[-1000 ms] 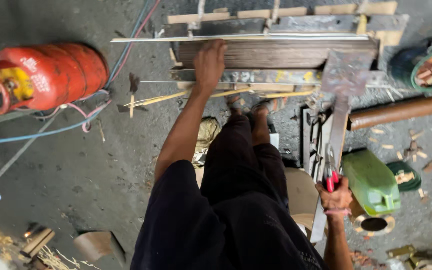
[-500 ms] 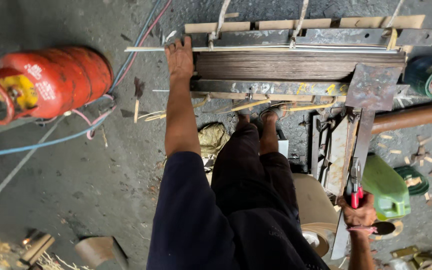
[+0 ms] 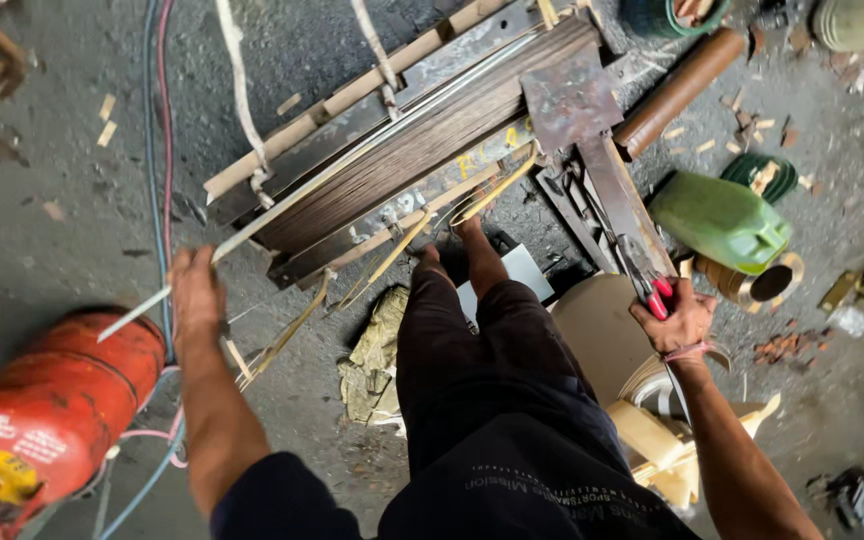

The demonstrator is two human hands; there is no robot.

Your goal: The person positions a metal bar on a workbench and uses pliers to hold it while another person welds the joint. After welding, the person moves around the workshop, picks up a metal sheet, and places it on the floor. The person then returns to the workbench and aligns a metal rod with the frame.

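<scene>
Left hand (image 3: 195,290) is wrapped around the near end of a long thin metal rod (image 3: 352,170) that runs across the rusty steel frame (image 3: 422,140) on the floor. Right hand (image 3: 680,318) is closed on red-handled pliers (image 3: 652,290), just beside a green jug (image 3: 722,222). Red gas cylinder (image 3: 52,410) sits near left.

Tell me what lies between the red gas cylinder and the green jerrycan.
In the head view, the person's dark-trousered legs and a crumpled rag lie between the red gas cylinder and green jerrycan.
</scene>
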